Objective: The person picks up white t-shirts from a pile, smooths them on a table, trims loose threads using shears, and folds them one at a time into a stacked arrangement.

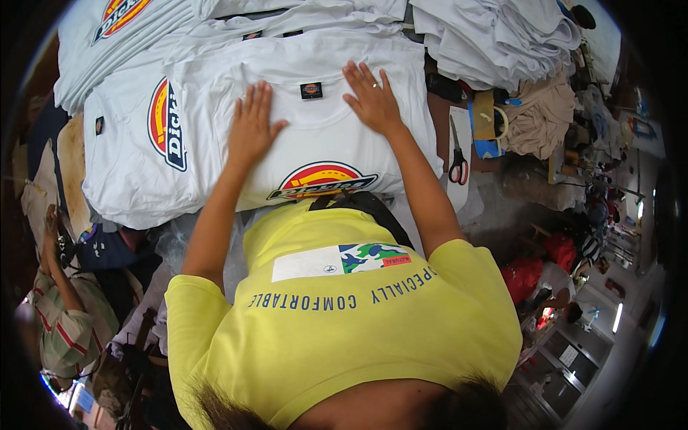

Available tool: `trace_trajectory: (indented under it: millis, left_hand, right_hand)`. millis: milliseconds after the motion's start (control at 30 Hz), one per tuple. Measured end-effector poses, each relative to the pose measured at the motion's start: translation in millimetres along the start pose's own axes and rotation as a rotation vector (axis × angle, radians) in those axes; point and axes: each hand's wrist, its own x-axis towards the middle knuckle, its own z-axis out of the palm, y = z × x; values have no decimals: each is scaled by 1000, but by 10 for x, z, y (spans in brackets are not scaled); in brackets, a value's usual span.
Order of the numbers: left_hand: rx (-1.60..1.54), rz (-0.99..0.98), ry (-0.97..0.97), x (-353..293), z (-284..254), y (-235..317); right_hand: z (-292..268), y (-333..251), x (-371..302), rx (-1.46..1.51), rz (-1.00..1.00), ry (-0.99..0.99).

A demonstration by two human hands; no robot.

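Both my hands rest flat on a white printed T-shirt (308, 136) that lies spread on a stack in front of me. My left hand (251, 123) presses beside the collar, thumb apart from the fingers. On the other side of the collar lies my right hand (373, 99), fingers stretched, a ring on one of them. Between them a small black neck label (311, 91) shows at the collar. The shirt's red, yellow and black print (322, 178) sits at the edge nearest my body. Neither hand grips anything.
White shirts with the same print (136, 136) lie at my left. A pile of white cloth (494, 36) stands far right, with beige cloth (541, 115), tape rolls (499, 127) and scissors (459, 168) nearby. A co-worker in a striped shirt (75, 333) is at the left; another person (555, 283) is at the right.
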Motion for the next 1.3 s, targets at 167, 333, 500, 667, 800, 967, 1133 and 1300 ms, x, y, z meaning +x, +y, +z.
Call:
trace_trajectory:
  millis: [167,333,500,667,800,967,1133,1300]
  left_hand:
    - [77,51,139,457,-50,-350]
    - [73,55,172,537,-73,-419]
    - [0,-50,290,89,-357,-293]
    - [-155,-304,625,-1296,-371,-128]
    - [-361,-645,519,-2320,-42,-89]
    - [-1248,-1091,312,-2553,165,-93]
    - [-1534,-1147,379,-2426,168,-184]
    - [-1740,-1116,396,-2451,177,-246]
  right_hand:
    - [170,238,314,-2,19,48]
    - [146,283,366,103,15,46]
    - [-224,368,-63,371,131,382]
    - [-620,419,-1388,628,605,440]
    - [-381,373,-2667,685,842,398]
    - [-424,-2,-2902,1008,1063,110]
    - [-289,-34,-2854,1313,1050,233]
    - [-274,-30,-2823,1624,1224,79]
